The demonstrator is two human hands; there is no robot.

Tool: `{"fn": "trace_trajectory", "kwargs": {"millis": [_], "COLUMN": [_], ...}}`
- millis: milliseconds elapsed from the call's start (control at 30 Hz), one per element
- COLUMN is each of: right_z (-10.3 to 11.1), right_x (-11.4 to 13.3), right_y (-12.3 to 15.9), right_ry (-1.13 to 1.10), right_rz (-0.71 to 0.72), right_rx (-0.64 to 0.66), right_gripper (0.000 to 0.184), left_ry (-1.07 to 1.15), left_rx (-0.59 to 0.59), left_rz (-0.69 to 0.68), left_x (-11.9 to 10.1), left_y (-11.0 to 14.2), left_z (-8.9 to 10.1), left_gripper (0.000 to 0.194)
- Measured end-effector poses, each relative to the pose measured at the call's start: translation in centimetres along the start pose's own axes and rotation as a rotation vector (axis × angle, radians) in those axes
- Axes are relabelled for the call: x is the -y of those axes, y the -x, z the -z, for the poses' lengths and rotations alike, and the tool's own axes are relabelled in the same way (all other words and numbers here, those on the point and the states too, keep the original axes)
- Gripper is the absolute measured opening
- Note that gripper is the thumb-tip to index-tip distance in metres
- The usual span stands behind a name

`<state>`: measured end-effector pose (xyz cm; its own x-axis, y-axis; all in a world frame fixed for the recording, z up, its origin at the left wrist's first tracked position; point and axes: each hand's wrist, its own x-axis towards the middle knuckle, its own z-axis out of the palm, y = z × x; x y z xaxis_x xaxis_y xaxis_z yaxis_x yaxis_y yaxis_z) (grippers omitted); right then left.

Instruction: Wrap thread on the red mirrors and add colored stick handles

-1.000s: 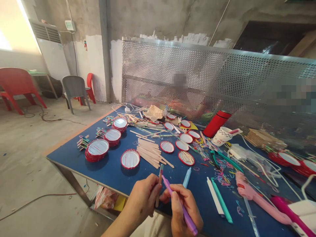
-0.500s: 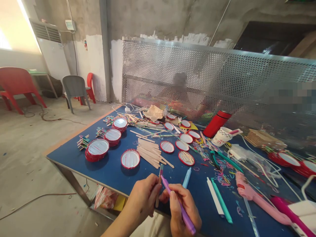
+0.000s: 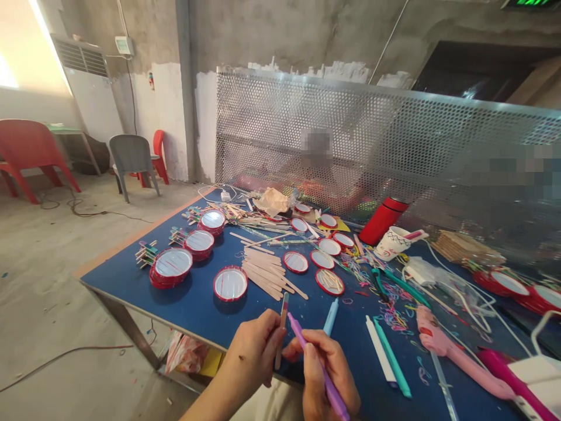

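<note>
My left hand (image 3: pixel 258 342) pinches a wooden craft stick (image 3: pixel 284 311) upright; its top end is coloured green and purple. In my right hand (image 3: pixel 326 365) is a purple marker (image 3: pixel 302 334), its tip close beside the coloured end of the stick. Whether the tip touches the wood I cannot tell. Just beyond my right hand lies a light blue marker (image 3: pixel 332 317). A white marker (image 3: pixel 380 351) and a teal marker (image 3: pixel 393 356) lie side by side to the right. Ahead of my hands is a spread of plain craft sticks (image 3: pixel 263 269).
Red-rimmed round discs (image 3: pixel 230 283) lie about, some in stacks at left. A pink glue gun (image 3: pixel 460 354), green-handled pliers (image 3: pixel 405 286) and loose coloured bands (image 3: pixel 394 316) are at right. A red flask (image 3: pixel 384 221) and paper cup (image 3: pixel 391 244) stand before a perforated metal panel (image 3: pixel 280 128).
The purple marker's tip has shifted slightly right, a little away from the stick. The left hand keeps its pinch, and the view has moved only slightly.
</note>
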<state>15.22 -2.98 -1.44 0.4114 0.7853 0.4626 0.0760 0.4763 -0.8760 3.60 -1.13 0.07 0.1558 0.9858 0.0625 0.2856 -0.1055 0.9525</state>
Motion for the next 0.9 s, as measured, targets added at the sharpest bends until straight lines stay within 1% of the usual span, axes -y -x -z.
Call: {"fn": "trace_trajectory", "kwargs": {"millis": [67, 167, 233, 300, 367, 433, 467, 500, 533, 600, 667, 700, 733, 833, 900], "right_z": [0.0, 0.2, 0.4, 0.4, 0.2, -0.2, -0.4, -0.7, -1.0, -1.5, -1.8, -1.8, -1.9, -1.9, -1.9], "right_x": [-0.1, -0.1, 0.3, 1.2, 2.2, 3.1, 3.2, 3.2, 2.9, 1.6, -0.4, -1.5, -2.6, -5.4, -6.4], "right_y": [-0.2, -0.9, -1.9, -3.4, -5.9, -9.4, -11.4, -13.5, -15.5, -18.8, -20.9, -21.3, -21.5, -21.0, -20.6], "right_ry": [0.038, 0.069, 0.096, 0.153, 0.254, 0.433, 0.585, 0.820, 1.083, 1.210, 1.278, 1.309, 1.335, 1.378, 1.372], "right_rz": [-0.001, 0.035, 0.049, 0.066, 0.129, 0.199, 0.247, 0.274, 0.266, 0.241, 0.226, 0.211, 0.199, 0.181, 0.186], "right_rx": [-0.024, -0.063, -0.024, 0.025, 0.051, 0.133, 0.169, 0.232, 0.308, 0.400, 0.531, 0.592, 0.648, 0.751, 0.775], "right_gripper": [0.025, 0.027, 0.027, 0.028, 0.029, 0.029, 0.028, 0.027, 0.027, 0.024, 0.019, 0.012, 0.008, 0.023, 0.023], "left_ry": [0.022, 0.110, 0.178, 0.243, 0.299, 0.322, 0.322, 0.318, 0.308, 0.278, 0.231, 0.210, 0.196, 0.191, 0.184], "left_rx": [0.021, 0.081, 0.107, 0.117, 0.134, 0.153, 0.160, 0.166, 0.164, 0.150, 0.134, 0.128, 0.127, 0.136, 0.127], "left_rz": [0.015, 0.053, 0.079, 0.102, 0.110, 0.106, 0.102, 0.097, 0.090, 0.066, 0.035, 0.019, 0.009, 0.010, 0.008], "left_x": [0.0, 0.0, 0.1, 0.2, 0.4, 0.4, 0.4, 0.4, 0.4, 0.4, 0.5, 0.6, 0.7, 0.9, 0.9], "left_y": [0.0, 0.0, -0.1, -0.2, -0.2, -0.3, -0.3, -0.3, -0.3, -0.3, -0.3, -0.3, -0.3, -0.2, -0.2], "left_z": [0.1, 0.5, 0.8, 1.0, 1.1, 1.2, 1.2, 1.2, 1.2, 1.2, 1.1, 1.0, 1.0, 0.9, 0.9], "left_gripper": [0.026, 0.026, 0.024, 0.025, 0.028, 0.028, 0.027, 0.026, 0.025, 0.024, 0.024, 0.024, 0.024, 0.024, 0.024]}}
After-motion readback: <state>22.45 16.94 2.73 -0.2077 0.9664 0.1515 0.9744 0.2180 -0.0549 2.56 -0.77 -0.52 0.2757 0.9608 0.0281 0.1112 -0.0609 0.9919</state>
